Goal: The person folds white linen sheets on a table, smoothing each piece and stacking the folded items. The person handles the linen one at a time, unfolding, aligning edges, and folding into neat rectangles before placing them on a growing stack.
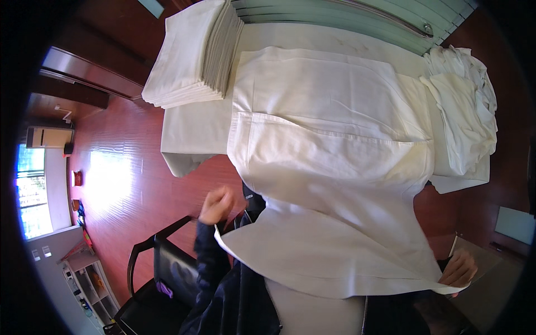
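Note:
A large white fabric piece with hemmed seams, perhaps a pillowcase [318, 155], lies partly on the covered table and drapes over its near edge towards my body. My right hand [458, 268] grips its near right corner, lifting that edge at waist height. At the near left corner, which curls up by my sleeve, my left hand [217, 205] hovers with bent fingers. It is blurred and looks apart from the fabric; whether the fingers are closed is unclear. A seam or folded edge crosses the piece on the table.
A tall stack of folded white cloths [188, 54] stands at the table's far left. Crumpled white cloth [465, 109] is heaped at the right end. White cloth covers the table [197, 130]. A black armchair [167, 268] is at my left; a metal rail [385, 16] runs beyond the table.

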Demonstrator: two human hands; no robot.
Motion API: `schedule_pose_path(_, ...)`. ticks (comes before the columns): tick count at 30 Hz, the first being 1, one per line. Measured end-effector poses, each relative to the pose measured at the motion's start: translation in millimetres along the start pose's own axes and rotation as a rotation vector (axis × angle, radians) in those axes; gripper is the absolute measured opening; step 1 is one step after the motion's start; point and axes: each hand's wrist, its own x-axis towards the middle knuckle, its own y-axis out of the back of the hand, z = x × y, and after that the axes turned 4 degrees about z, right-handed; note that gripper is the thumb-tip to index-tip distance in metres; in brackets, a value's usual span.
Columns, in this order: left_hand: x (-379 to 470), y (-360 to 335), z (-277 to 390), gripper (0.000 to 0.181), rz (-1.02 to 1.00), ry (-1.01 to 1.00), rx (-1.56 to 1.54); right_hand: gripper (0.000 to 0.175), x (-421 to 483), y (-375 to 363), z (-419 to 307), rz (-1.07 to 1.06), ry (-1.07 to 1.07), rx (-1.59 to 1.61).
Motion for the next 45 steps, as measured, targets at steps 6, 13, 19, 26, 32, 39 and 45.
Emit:
schedule_pose_path(6, 40.6, 0.7, -105.1, 0.042, 0.195, 0.166, 0.007, 0.034, -1.2, -8.1, -8.3, 0.026, 0.017, 0.018)
schedule_pose_path(13, 48.4, 27.8, -112.3, 0.047, 0.119, 0.129, 0.28, 0.039, -10.8, -7.1, -7.6, 0.017, -0.022, 0.016)
schedule_pose_path(19, 33.4, 5.1, -115.3, 0.039, 0.349, 0.196, 0.537, 0.037, -3.6, -4.3, -1.7, 0.108, 0.014, -0.022)
schedule_pose_path(26, -16.0, -1.8, -80.4, 0.049, -0.221, 0.237, 0.617, 0.027, -1.1, -0.1, 2.2, 0.071, 0.027, 0.036)
schedule_pose_path(32, -33.4, -13.5, -65.9, 0.045, -0.415, 0.24, 0.718, 0.024, -18.2, -9.4, 2.7, 0.184, 0.088, -0.003)
schedule_pose_path(39, -32.2, -29.2, -36.9, 0.031, -0.035, -0.467, 0.506, 0.015, -51.5, -12.9, 6.3, 0.067, 0.068, 0.113)
schedule_pose_path(45, -96.4, -20.0, 81.6, 0.02, 0.049, -0.398, 0.657, 0.018, -0.5, -29.2, 20.3, 0.38, -0.362, -0.138)
